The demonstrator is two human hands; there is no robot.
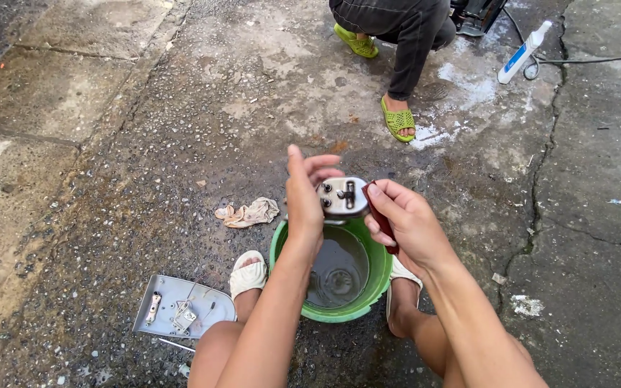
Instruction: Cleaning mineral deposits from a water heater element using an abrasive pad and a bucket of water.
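head view: wet concrete ground (pixel 181 108) lies under everything. just below both hands sits a green bucket (pixel 368 287) of murky water. right hand (pixel 407 223) grips a small metal part (pixel 344 197) (red piece behind it); left hand (pixel 305 197) is open, fingers straight, touching the part's side.

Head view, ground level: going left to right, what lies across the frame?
Grey metal plate with small fittings → crumpled beige rag → green plastic bucket of murky water → white plastic spray bottle with blue label.
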